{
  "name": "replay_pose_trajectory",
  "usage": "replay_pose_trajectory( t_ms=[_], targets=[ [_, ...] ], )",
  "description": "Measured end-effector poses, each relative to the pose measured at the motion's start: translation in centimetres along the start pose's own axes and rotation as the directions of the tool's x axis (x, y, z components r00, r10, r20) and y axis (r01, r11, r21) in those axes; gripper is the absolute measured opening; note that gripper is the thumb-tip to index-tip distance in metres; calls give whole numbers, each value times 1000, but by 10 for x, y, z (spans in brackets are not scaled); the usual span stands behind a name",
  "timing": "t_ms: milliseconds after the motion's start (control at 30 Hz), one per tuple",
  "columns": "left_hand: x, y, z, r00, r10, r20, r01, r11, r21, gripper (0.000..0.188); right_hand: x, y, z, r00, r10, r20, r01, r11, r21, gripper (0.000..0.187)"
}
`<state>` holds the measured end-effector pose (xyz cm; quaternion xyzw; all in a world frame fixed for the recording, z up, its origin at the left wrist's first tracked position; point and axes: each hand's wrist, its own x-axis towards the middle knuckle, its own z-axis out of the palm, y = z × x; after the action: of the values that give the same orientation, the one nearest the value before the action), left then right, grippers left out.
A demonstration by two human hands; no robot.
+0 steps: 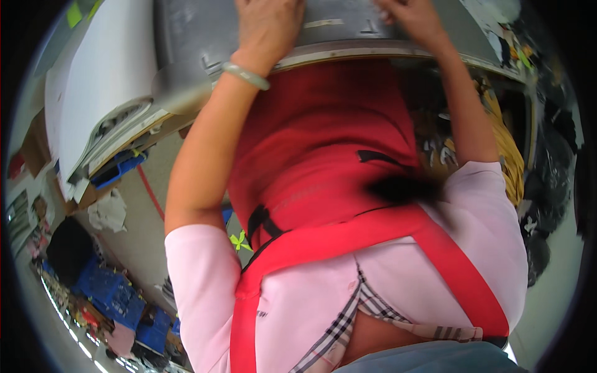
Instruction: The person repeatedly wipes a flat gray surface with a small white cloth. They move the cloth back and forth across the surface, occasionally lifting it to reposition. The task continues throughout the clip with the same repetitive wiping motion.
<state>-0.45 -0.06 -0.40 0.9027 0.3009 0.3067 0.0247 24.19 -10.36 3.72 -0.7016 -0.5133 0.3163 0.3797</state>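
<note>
My left hand (pixel 268 28), with a pale green bangle (pixel 245 75) on its wrist, lies on a grey metal tabletop (pixel 199 31) at the top of the picture. My right hand (pixel 411 20) rests on the same tabletop further right, near its rounded edge (pixel 373 51). The frame's top edge cuts off the fingers of both hands, so I cannot tell whether they hold anything. Below the arms I see my own red apron (pixel 323 149) with its straps over a pink shirt (pixel 398 273).
A thick white stack of sheets (pixel 106 87) lies on the table's left end. Blue crates (pixel 112 295) and a crumpled white cloth (pixel 109 211) sit on the floor at lower left. Yellow material (pixel 507 152) and black bags (pixel 550 161) fill the right side under the table.
</note>
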Motion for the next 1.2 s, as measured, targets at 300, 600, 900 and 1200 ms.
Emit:
replay_pose_trajectory(
  t_ms=[300, 600, 900, 1200],
  targets=[
    [3, 5, 5, 999, -39, 0, 39, 999, -5, 24, -39, -5, 3, 903, -384, 193, 428, 761, -488, 16],
    [1, 2, 6, 999, -45, 4, 45, 999, 5, 26, -37, -11, -1, 925, -282, 255, 379, 738, -558, 17],
    [2, 4, 3, 999, -48, 19, 48, 999, -2, 26, -38, -13, 6, 999, 10, 51, 3, 968, -249, 16],
    [1, -1, 5, 998, -48, 27, 47, 998, 35, 30, 6, -27, -9, 996, 8, 93, 13, 976, -216, 22]
  ],
)
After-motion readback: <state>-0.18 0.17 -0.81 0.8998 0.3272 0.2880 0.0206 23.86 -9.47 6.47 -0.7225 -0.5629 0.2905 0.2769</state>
